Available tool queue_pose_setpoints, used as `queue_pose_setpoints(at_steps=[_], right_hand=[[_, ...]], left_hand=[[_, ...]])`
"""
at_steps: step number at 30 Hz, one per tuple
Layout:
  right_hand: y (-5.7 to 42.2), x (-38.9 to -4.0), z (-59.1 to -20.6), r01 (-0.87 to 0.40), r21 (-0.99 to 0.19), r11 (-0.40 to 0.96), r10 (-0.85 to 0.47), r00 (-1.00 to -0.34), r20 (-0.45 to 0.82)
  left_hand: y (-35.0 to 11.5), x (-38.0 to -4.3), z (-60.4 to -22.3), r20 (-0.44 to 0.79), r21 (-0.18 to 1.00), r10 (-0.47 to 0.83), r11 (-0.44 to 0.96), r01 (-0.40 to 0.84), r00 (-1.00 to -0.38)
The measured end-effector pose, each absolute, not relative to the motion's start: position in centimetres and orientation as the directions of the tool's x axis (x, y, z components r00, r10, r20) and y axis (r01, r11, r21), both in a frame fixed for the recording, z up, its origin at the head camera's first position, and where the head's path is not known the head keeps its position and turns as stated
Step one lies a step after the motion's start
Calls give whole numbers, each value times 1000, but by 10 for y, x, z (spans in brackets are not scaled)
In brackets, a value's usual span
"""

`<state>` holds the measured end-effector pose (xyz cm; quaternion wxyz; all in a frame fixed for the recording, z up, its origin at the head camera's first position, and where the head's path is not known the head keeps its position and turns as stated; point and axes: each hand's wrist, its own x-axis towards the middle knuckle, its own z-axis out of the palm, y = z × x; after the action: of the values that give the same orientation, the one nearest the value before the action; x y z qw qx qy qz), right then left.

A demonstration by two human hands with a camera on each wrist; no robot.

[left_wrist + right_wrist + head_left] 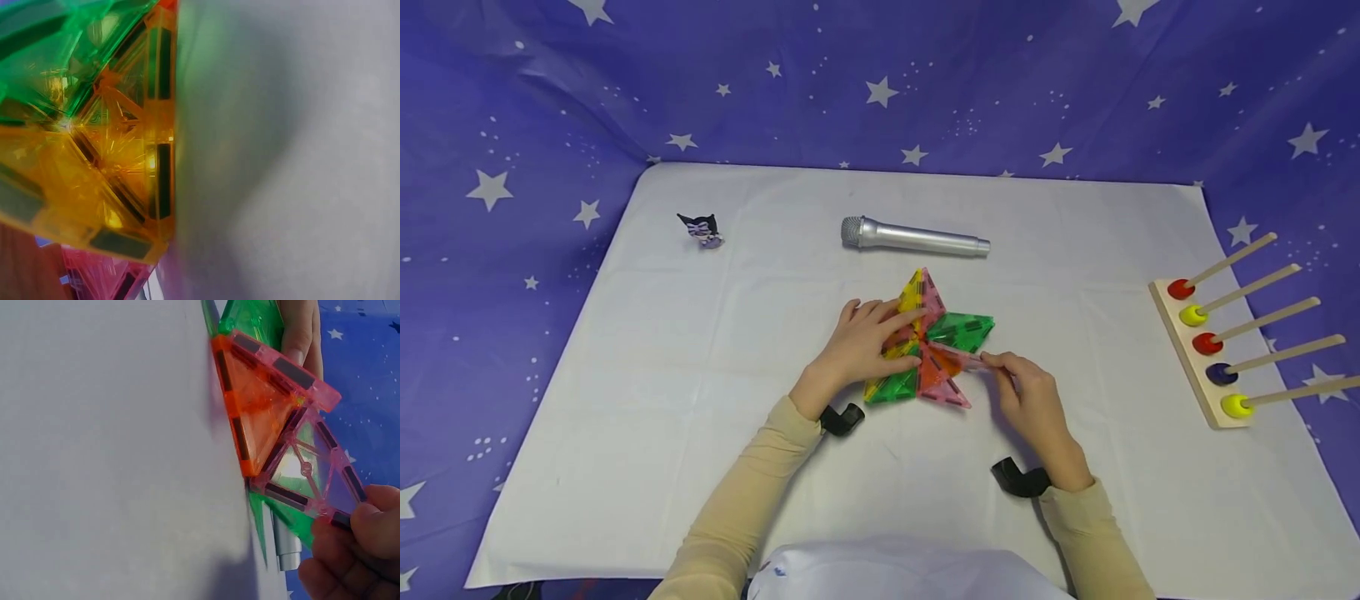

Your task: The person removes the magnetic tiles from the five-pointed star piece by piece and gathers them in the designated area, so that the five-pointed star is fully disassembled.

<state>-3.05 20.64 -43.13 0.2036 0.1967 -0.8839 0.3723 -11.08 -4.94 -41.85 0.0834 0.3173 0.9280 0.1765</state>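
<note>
A star-shaped build of see-through coloured magnetic tiles [957, 332] sits mid-table, with yellow, pink, green and orange triangles raised into points. My left hand [859, 343] lies over its left side, fingers and thumb spread across the tiles. At the star's right side, my right hand [1032, 404] pinches a pink triangular magnetic tile [305, 464] by a corner between thumb and fingers. One end of that tile meets the orange tile [255, 409] in the right wrist view. Yellow-orange tiles [119, 156] fill the left wrist view's left side, beside the white cloth.
Behind the star lies a silver microphone [921, 239]. A small black-and-purple figurine [703, 231] is at the back left. On the right stands a wooden peg board [1198, 367] with upright sticks and coloured beads. Black curved wrist pieces [1019, 478] are beside both wrists.
</note>
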Motion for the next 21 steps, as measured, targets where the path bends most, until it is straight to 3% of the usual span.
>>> queue_pose_setpoints(at_steps=[8, 14, 21], right_hand=[[207, -34, -438, -362, -779, 511, -16, -911, 413], [199, -30, -421, -272, -902, 335, 49, -951, 304], [208, -33, -440, -147, -980, 134, 102, -982, 162]], left_hand=[[-49, -110, -420, -21, 385, 626, 724, 572, -779], [-49, -111, -421, -20, 382, 626, 725, 573, -780], [-49, -111, -421, -20, 376, 625, 728, 573, -780]])
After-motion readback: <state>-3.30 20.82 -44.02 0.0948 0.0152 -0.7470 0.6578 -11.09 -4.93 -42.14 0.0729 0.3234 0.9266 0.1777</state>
